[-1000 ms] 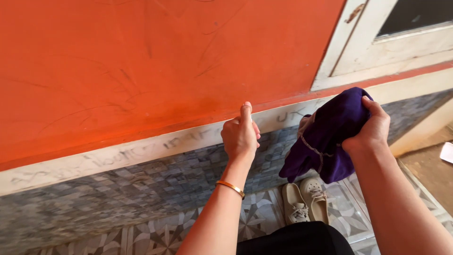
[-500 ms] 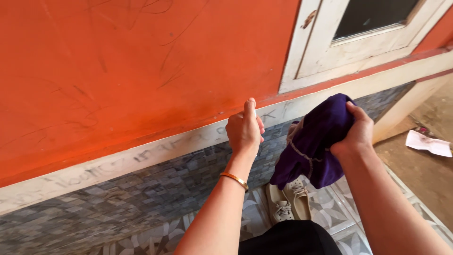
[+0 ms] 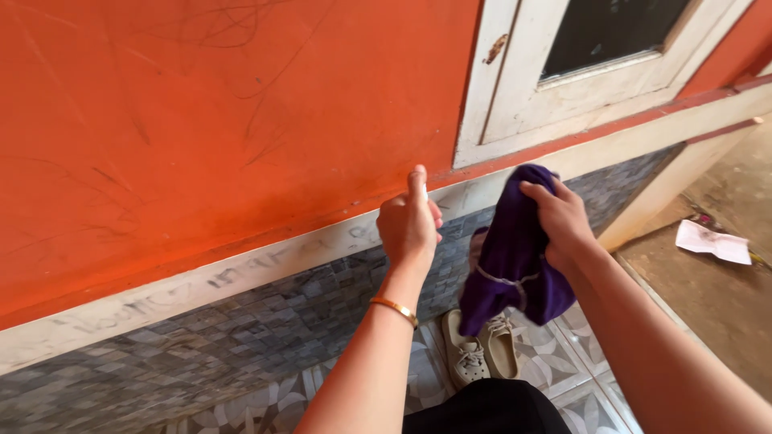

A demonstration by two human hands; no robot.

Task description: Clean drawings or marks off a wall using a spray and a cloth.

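The right hand is clamped on a bunched purple cloth, held up just in front of the white band that runs along the wall between the orange paint above and the grey mosaic tiles below. The cloth hangs free beneath the hand and does not appear to touch the wall. The left hand is closed around something small and pale, mostly hidden; the forefinger is raised on top of it, close to the band. A gold bangle sits on that wrist. Dark scribbles still mark the band and the orange paint, so by the look of it the marks remain uncleaned. Below, a pair of beige shoes stands on the patterned floor. A white window frame is at upper right, and a paper scrap lies on the ground.
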